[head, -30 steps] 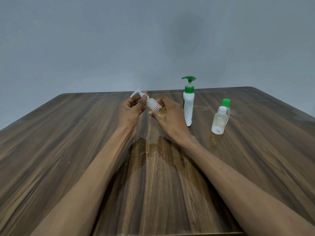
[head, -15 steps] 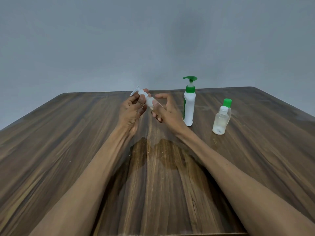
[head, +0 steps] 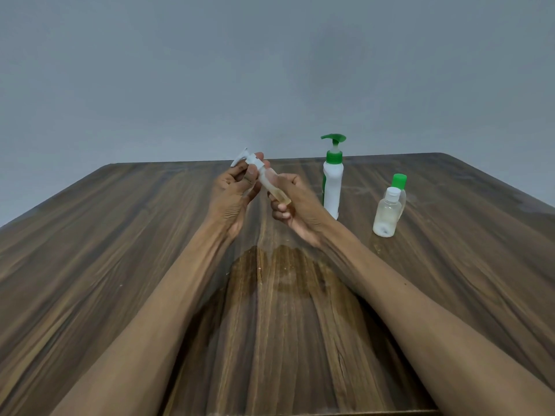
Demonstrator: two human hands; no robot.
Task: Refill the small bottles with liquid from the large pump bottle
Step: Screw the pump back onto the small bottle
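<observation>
Above the wooden table, I hold a slim clear spray bottle tilted between both hands. My left hand has its grip pinched round the white spray head; my right hand has its grip curled round the lower body, where a little yellowish liquid sits. I judge the head is being unscrewed, ahead of filling. The green-topped large pump bottle stands just right of my right grip, two small capped bottles farther right. Next: free the head, then bring the open neck under the pump spout.
</observation>
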